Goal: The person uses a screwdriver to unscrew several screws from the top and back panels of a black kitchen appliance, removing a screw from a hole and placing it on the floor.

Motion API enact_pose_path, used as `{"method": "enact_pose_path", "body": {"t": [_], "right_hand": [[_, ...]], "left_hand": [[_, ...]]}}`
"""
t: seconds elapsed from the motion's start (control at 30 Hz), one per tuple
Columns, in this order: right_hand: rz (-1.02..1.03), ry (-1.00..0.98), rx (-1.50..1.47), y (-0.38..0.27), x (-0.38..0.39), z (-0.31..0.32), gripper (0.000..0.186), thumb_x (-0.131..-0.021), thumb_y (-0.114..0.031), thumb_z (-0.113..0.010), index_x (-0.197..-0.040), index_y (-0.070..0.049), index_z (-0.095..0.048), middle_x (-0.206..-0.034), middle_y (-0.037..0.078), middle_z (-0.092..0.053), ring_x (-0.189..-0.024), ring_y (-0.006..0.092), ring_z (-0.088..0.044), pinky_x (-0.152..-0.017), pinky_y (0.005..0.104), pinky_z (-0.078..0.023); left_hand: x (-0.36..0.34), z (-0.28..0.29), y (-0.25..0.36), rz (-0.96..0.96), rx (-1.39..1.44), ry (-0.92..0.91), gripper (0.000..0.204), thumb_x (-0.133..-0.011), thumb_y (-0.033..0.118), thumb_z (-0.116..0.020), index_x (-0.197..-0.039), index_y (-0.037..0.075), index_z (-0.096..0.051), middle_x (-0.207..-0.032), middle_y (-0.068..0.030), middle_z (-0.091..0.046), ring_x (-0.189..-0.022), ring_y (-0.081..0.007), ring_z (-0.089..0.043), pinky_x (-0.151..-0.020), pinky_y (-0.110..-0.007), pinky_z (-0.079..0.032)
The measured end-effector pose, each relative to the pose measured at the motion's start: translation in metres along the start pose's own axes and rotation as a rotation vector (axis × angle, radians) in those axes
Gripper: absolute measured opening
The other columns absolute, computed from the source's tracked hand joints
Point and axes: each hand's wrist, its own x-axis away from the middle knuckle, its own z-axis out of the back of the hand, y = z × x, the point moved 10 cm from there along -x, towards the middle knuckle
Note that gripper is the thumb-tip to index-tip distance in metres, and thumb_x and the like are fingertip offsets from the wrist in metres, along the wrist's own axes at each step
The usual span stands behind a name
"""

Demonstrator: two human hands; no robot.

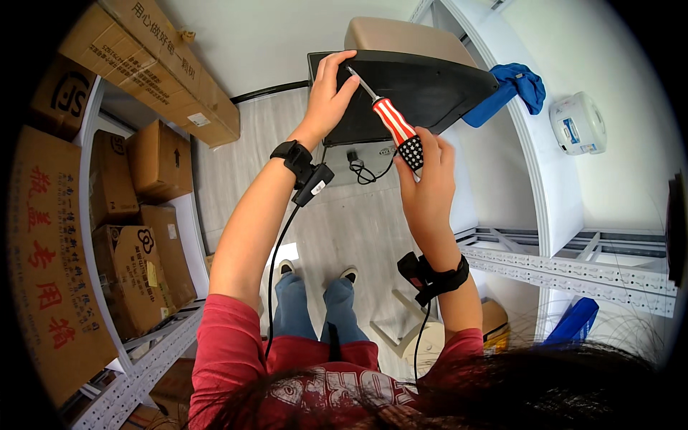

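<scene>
A black flat panel [401, 93] with small screw holes stands in front of me. My left hand [331, 93] rests at its upper left corner, thumb and index finger spread on either side of the screwdriver's tip. With my right hand [430, 172] I grip the handle end of a screwdriver [395, 125]; the handle has red and white stripes and a black end with white stars. Its metal shaft points up and left, the tip at the panel near its corner. Whether the tip sits in a screw is too small to tell.
A beige box-like thing [412, 39] is behind the panel, and blue cloth [519, 89] lies at its right end. A black cord [364, 172] hangs below. Cardboard boxes [161, 161] fill the left shelf; a white shelf frame [573, 276] and stool [423, 347] are at right.
</scene>
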Motion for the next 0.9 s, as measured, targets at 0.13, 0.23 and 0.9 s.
{"method": "enact_pose_path", "body": {"t": [0.13,0.23,0.9], "right_hand": [[-0.132,-0.124,-0.184,0.011,0.006,-0.016,0.049,-0.075,-0.010,-0.070,-0.118,0.000,-0.048,-0.094,0.021,-0.057,-0.084,0.0346,-0.057,-0.069,0.0381,-0.046],[-0.046,-0.056,-0.150,0.005,0.005,-0.009,0.049,-0.077,-0.014,-0.069,-0.117,0.005,-0.046,-0.094,0.020,-0.057,-0.084,0.0340,-0.056,-0.071,0.0378,-0.046],[-0.001,-0.070,0.170,0.000,0.007,-0.018,0.045,-0.075,-0.006,-0.068,-0.116,-0.002,-0.050,-0.092,0.013,-0.055,-0.077,0.0273,-0.059,-0.063,0.0341,-0.048]], "left_hand": [[0.000,0.001,0.002,-0.009,-0.004,-0.003,0.038,-0.085,0.016,-0.053,-0.121,0.009,-0.047,-0.121,-0.0112,-0.045,-0.115,-0.0272,-0.044,-0.098,-0.035,-0.033],[0.000,0.000,0.003,-0.003,0.006,-0.005,0.038,-0.084,0.015,-0.053,-0.121,0.009,-0.047,-0.121,-0.0112,-0.045,-0.115,-0.0272,-0.044,-0.098,-0.035,-0.033],[-0.001,0.004,0.001,0.037,0.012,-0.017,0.037,-0.084,0.016,-0.053,-0.120,0.009,-0.048,-0.118,-0.0119,-0.047,-0.112,-0.0275,-0.046,-0.096,-0.034,-0.035]]}}
